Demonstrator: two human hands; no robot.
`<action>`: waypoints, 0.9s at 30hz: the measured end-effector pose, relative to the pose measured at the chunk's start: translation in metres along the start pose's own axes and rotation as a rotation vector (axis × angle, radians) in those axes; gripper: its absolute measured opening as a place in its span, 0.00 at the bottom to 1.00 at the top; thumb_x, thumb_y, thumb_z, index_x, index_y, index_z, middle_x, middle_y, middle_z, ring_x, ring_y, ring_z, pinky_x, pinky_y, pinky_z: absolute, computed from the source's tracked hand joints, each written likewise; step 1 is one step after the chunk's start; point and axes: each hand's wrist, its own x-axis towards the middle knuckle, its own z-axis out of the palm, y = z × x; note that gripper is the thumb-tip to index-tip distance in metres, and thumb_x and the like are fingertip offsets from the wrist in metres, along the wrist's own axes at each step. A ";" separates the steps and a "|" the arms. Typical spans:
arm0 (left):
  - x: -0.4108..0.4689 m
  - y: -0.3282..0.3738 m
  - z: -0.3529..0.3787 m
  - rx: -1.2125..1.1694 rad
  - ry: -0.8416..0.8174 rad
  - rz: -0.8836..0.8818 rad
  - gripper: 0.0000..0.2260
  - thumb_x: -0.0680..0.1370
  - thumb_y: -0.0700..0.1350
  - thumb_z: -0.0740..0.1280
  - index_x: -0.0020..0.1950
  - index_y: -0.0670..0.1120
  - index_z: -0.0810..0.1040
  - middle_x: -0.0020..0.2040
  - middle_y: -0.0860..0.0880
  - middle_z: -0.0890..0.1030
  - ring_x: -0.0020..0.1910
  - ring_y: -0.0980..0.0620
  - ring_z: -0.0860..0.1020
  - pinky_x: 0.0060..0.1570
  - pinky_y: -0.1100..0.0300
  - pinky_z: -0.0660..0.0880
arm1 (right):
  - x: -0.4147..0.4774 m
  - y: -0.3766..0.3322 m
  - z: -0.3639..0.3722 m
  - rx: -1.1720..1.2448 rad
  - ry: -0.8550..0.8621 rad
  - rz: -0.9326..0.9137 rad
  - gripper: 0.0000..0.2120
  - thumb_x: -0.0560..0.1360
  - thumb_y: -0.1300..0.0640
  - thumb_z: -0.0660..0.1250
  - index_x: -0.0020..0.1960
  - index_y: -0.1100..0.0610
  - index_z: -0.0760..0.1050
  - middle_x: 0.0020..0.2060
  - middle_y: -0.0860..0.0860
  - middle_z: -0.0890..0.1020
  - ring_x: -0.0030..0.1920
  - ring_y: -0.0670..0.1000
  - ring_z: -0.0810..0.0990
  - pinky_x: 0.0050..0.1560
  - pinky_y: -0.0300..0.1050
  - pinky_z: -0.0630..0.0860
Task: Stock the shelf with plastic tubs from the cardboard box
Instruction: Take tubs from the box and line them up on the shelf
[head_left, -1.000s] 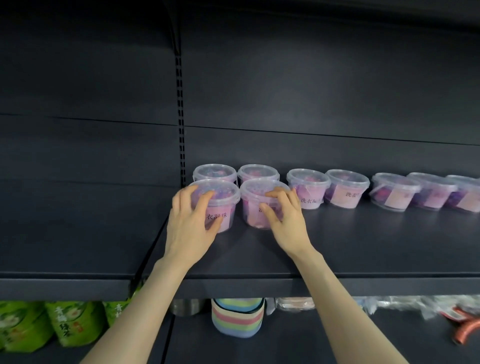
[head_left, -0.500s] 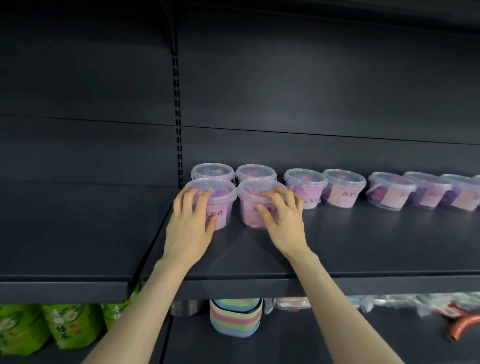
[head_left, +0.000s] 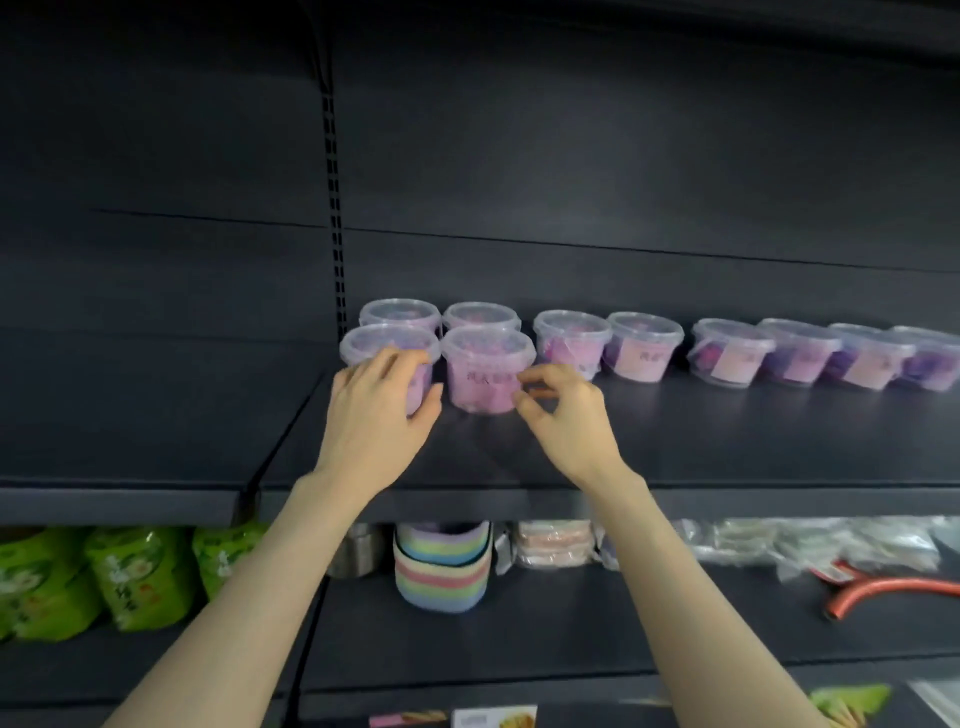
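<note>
Head view shows the front-left tub and the front-right tub standing side by side near the left end of the shelf. The left hand still curls round the front-left tub, while the right hand has drawn back off the front-right tub, fingers loosely curled and empty. This pair looks placed, so another fetch likely follows.

Ten lidded plastic tubs, three green bags, one striped container, one red hose.

Green bags, pastel striped holder, red tube.
</note>
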 end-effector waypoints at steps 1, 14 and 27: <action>-0.001 0.017 -0.006 -0.047 -0.028 0.017 0.11 0.74 0.44 0.69 0.55 0.43 0.77 0.48 0.45 0.81 0.46 0.42 0.79 0.47 0.49 0.74 | -0.009 -0.002 -0.013 0.020 0.005 0.004 0.10 0.74 0.58 0.67 0.55 0.58 0.78 0.54 0.53 0.79 0.51 0.52 0.80 0.55 0.52 0.76; -0.230 0.237 0.053 -0.223 -0.388 -0.165 0.09 0.76 0.47 0.67 0.53 0.45 0.78 0.45 0.49 0.81 0.43 0.48 0.80 0.40 0.49 0.77 | -0.263 0.132 -0.163 -0.048 -0.222 0.099 0.07 0.76 0.59 0.66 0.51 0.60 0.80 0.47 0.54 0.81 0.46 0.52 0.80 0.46 0.45 0.76; -0.414 0.274 0.163 -0.247 -0.688 -0.569 0.07 0.75 0.46 0.68 0.52 0.48 0.79 0.43 0.52 0.82 0.40 0.55 0.79 0.39 0.57 0.78 | -0.407 0.273 -0.137 -0.163 -0.492 0.378 0.07 0.73 0.61 0.70 0.50 0.60 0.81 0.45 0.56 0.83 0.45 0.47 0.74 0.40 0.33 0.63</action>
